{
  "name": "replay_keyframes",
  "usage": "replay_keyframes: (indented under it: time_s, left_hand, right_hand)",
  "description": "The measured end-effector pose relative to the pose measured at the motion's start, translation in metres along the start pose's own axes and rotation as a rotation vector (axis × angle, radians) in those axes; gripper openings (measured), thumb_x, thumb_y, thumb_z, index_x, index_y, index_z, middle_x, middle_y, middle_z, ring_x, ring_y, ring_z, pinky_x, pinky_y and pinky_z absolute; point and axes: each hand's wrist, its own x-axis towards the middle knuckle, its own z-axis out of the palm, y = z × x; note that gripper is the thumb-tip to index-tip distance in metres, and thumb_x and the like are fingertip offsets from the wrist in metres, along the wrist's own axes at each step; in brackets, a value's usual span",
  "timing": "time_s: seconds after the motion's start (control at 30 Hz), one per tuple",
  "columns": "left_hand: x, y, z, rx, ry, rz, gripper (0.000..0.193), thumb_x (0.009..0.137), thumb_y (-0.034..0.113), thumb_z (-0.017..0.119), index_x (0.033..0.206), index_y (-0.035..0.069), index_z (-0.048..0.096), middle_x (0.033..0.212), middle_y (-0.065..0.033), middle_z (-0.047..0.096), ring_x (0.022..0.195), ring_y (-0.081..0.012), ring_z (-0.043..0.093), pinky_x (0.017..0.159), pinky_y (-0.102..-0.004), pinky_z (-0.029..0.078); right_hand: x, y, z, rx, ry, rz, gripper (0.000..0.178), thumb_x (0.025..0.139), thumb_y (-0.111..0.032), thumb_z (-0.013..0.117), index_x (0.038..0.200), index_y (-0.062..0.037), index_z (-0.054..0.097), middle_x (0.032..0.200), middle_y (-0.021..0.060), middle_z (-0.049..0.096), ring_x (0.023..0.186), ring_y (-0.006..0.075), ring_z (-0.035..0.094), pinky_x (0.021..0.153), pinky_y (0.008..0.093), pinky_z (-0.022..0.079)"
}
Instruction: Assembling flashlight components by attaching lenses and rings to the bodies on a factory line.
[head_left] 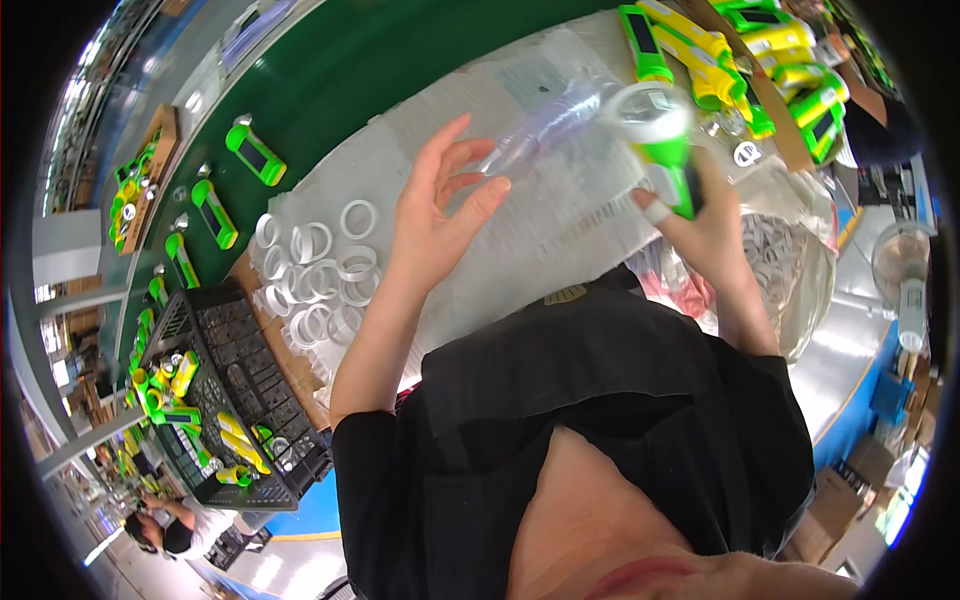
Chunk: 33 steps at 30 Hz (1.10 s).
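Note:
A green flashlight (665, 150) with a wide white head ring is in my right hand (690, 215), its head pointing away from me and blurred by motion. The fingers of that hand wrap round its body. My left hand (445, 200) is open over the middle of the work surface, thumb and fingers apart. Between the two hands is a smeared, clear, shiny plastic piece (550, 125). Its near end reaches my left fingertips; whether they touch it I cannot tell. Left of that hand, several white rings (358, 219) lie loose on the pale, plastic-covered board (500, 270).
Green and yellow flashlights (700, 65) are piled at the far right beside a cardboard edge. More flashlights (255, 155) lie on the green belt (330, 80). A black crate (240, 345) stands at the left. A bag of small grey parts (770, 255) sits right. Other people work nearby.

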Motion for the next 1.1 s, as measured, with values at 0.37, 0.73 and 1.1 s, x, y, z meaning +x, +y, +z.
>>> replay_keyframes:
  time_s: [0.37,0.73,1.1]
  left_hand:
    - [-0.032,-0.011,0.037,0.145,-0.175,0.039,0.061,0.084,0.02,0.076,0.136,0.005,0.048,0.124,-0.0145,0.06,0.116,-0.0239,0.057,0.092,-0.0375,0.049]
    - [-0.031,-0.006,0.077,-0.255,-0.314,0.059,0.081,0.074,0.019,0.085,0.142,0.002,0.042,0.131,-0.0156,0.057,0.122,-0.0225,0.054,0.098,-0.0371,0.046]
    - [-0.032,0.014,0.055,-0.512,-0.113,0.08,0.066,0.073,0.0,0.077,0.132,0.002,0.049,0.111,-0.0136,0.065,0.103,-0.0197,0.062,0.089,-0.032,0.052]
  right_hand:
    - [-0.106,0.037,-0.015,-0.121,0.421,-0.024,0.045,0.077,-0.022,0.079,0.105,0.0021,0.054,0.074,0.0196,0.062,0.062,0.0327,0.062,0.058,0.0364,0.05]
    - [-0.082,0.018,0.021,-0.131,-0.064,-0.088,0.047,0.07,-0.024,0.079,0.101,-0.0007,0.053,0.07,0.0195,0.061,0.066,0.0381,0.065,0.057,0.0418,0.05]
    - [-0.045,-0.004,0.077,-0.019,-0.228,-0.171,0.05,0.068,-0.011,0.077,0.111,-0.0021,0.053,0.085,0.0167,0.066,0.081,0.0341,0.068,0.068,0.0382,0.052]
